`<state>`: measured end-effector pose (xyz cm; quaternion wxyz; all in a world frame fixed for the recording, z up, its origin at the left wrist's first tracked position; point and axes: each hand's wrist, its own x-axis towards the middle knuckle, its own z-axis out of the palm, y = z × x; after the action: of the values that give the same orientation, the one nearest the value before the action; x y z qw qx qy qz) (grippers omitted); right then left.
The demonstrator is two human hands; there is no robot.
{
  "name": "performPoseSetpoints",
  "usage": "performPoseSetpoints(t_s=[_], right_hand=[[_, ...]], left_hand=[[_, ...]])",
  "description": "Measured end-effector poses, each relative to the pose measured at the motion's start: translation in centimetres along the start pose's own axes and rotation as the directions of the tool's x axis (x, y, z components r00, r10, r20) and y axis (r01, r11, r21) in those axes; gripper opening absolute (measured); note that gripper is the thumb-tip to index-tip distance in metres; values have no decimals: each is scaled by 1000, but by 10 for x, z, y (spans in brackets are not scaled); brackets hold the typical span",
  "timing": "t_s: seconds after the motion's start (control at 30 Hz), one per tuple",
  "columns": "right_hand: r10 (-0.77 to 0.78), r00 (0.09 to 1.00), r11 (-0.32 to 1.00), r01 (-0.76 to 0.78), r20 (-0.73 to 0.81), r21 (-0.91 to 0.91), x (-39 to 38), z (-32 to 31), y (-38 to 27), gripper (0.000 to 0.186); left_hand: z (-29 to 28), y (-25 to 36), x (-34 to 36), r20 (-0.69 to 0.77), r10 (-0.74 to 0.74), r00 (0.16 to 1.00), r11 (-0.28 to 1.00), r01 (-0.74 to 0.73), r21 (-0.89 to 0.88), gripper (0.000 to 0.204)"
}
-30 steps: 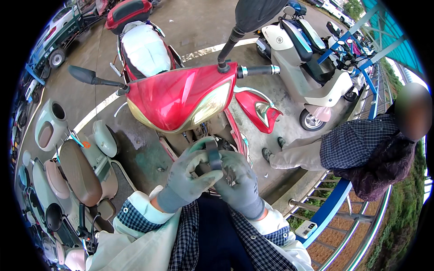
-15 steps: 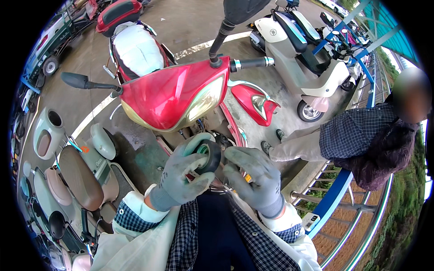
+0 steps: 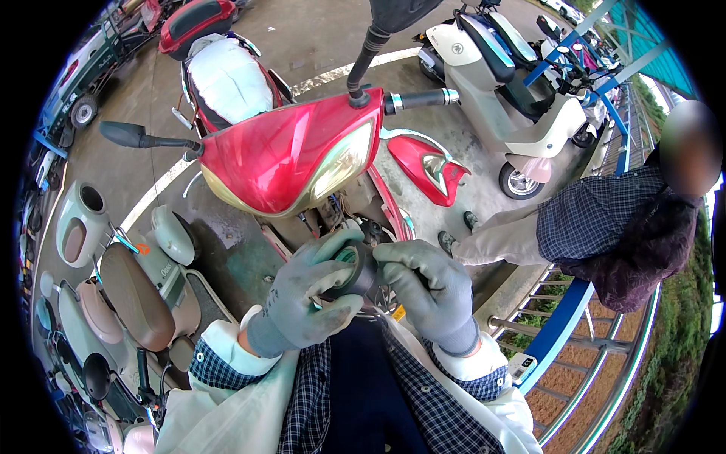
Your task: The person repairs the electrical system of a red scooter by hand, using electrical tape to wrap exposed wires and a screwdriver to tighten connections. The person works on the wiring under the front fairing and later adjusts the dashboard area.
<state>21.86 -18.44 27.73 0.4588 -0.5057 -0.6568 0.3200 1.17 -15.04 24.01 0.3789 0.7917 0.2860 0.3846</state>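
My left hand (image 3: pixel 302 296), in a grey work glove, holds a roll of black tape (image 3: pixel 366 274) with a greenish core, its fingers wrapped round the near side. My right hand (image 3: pixel 432 291), gloved alike, pinches at the roll's right edge with thumb and forefinger. Whether a loose tape end lies between those fingertips is too small to make out. Just beyond both hands stands a red scooter (image 3: pixel 291 155) with its front panel off and wires (image 3: pixel 333 212) showing below the headlight.
The detached red front panel (image 3: pixel 427 170) lies on the ground right of the scooter. A white scooter (image 3: pixel 491 113) is parked farther right. Several scooters (image 3: pixel 136 295) crowd the left side. A person (image 3: pixel 605 219) in a checked shirt is near the blue railing (image 3: pixel 556 333).
My right hand has come left against the tape roll, its thumb and forefinger closing at the edge. The roll has turned slightly in my left hand.
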Motion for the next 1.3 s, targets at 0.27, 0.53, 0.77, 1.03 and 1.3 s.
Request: performPoseSetpoints(t_s=[0.27,0.53,0.77,1.03,1.3], right_hand=[[-344,928,845,372,142,-385,0,-1,-3,32],[-87,983,994,97,164,-48,2,-14,0,21],[-292,927,888,354,234,-293,3,-14,-8,24],[18,964,999,-6,266,-44,9,-23,-9,22],[-172,929,918,272,327,-289,15,-22,-13,16]], left_hand=[[-7,16,11,75,58,996,965,-75,252,35],[-7,10,10,75,120,990,983,-129,134,33],[-11,17,10,79,82,993,992,-89,85,36],[-11,8,11,93,182,979,982,-186,32,33],[-13,15,16,99,142,985,989,-146,27,28]])
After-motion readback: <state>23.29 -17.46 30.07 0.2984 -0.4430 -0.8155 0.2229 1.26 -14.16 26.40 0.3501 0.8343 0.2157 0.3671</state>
